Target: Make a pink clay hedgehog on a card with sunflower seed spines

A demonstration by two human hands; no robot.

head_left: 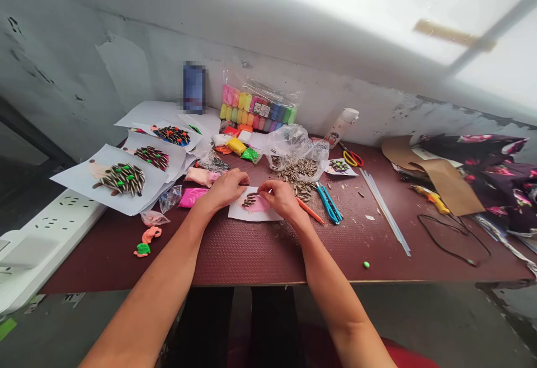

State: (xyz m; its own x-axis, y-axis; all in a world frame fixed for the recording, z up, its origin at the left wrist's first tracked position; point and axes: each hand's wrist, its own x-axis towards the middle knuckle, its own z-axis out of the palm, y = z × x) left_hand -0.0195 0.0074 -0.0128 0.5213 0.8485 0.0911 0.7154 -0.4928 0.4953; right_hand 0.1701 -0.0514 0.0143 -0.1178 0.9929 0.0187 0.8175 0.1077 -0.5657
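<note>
Taking the small white paper card as the middle of the dial, with twelve o'clock toward the wall, it lies flat between the person's two hands on the dark red textured tabletop. A flat pink rounded shape sits on it. A cluster of dark striped seeds covers the upper-left part of the shape; the lower right shows bare pink, so the covering looks only partly done. The fingers hide some of it.

The left hand is at ten o'clock, fingers bent over the card's upper edge. The right hand is at two o'clock, its thumb and fingertips drawn close together above the shape. Whether either holds a seed cannot be told.

At ten o'clock, white sheets bear seed-covered animal figures with coloured dabs. A loose heap of striped seeds lies at two o'clock, partly under a crumpled clear plastic bag. At twelve o'clock a clear pouch of many-coloured clay blocks leans near the wall.

Close in, a bright pink packet lies beside the left wrist at nine o'clock. At three o'clock, an orange pen-like stick lies near the right wrist, with a blue-handled tool beyond; both crowd that side.
</note>
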